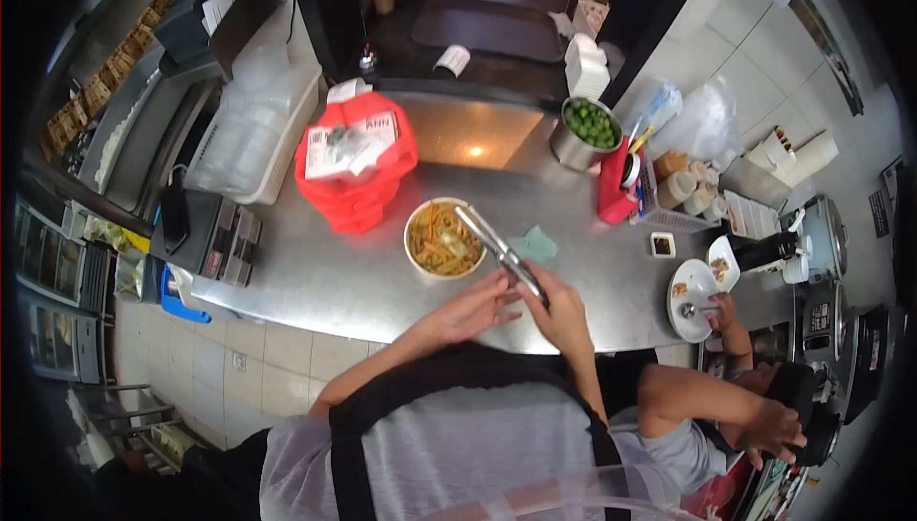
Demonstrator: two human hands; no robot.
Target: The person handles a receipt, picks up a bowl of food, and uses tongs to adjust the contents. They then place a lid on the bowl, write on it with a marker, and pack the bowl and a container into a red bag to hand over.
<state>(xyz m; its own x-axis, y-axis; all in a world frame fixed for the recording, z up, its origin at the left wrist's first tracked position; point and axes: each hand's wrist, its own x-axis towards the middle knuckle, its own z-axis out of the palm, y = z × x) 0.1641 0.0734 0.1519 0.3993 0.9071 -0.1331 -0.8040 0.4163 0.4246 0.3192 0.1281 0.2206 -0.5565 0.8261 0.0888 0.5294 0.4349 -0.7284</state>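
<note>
1. Grey shirt (468, 425) and black apron (468, 363) fill the near edge.
2. Just beyond, the left hand (468, 316) is bare, its fingers a little apart, near the tongs (504, 252); whether it touches them, I cannot tell.
3. To its right, the right hand (557, 309) has its fingers clamped on the near end of the tongs, which slant far and left over the bowl.
4. On the tabletop (325, 282), the bowl (439, 276) holds noodles (445, 242); I cannot tell whether the tongs touch them.
5. Green paper (537, 245) lies right of the bowl.
6. A red bag (358, 208) stands to its far left; a pot (576, 152) of green fruit (590, 123), to its far right.
7. At the right, a co-worker's hand (723, 312) holds a spoon (702, 310) in a white dish (690, 277).
</note>
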